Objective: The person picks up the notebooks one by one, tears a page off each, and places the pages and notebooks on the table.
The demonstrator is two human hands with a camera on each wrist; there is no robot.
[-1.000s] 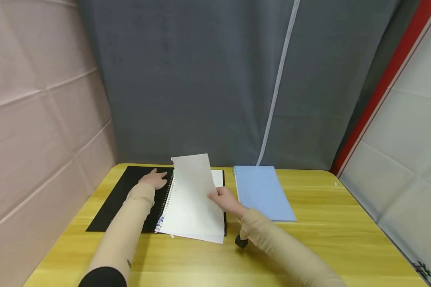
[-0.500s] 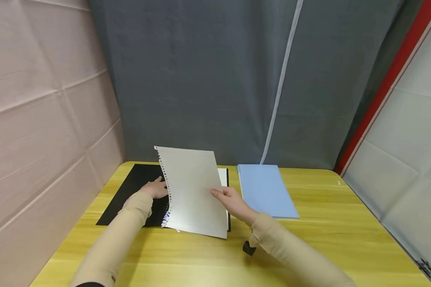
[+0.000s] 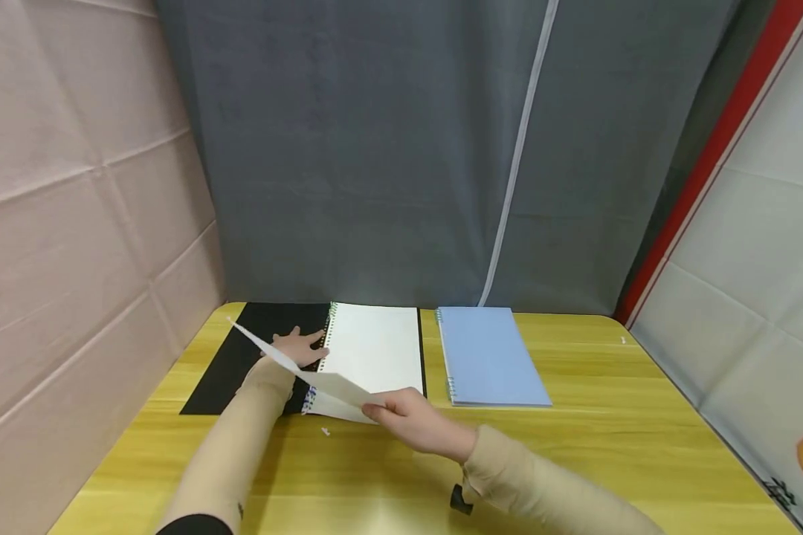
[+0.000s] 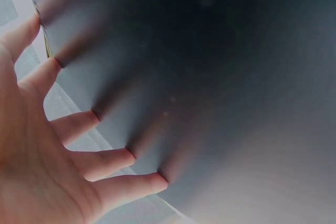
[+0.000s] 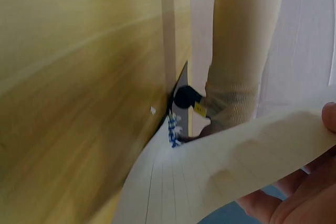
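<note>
Head view: right hand (image 3: 418,423) pinching loose sheet (image 3: 294,365) near open notebook (image 3: 373,349), left hand (image 3: 296,348) flat, fingers spread on black cover (image 3: 241,357); likely mid-removal of sheet, next probably needing it carried off, notebook held steady.

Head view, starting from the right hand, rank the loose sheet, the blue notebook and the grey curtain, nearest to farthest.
1. Loose sheet: pinched in the right hand, stretching to its left.
2. Blue notebook: closed on the table, beyond the hand, slightly to its right.
3. Grey curtain: behind the table's far edge.
</note>
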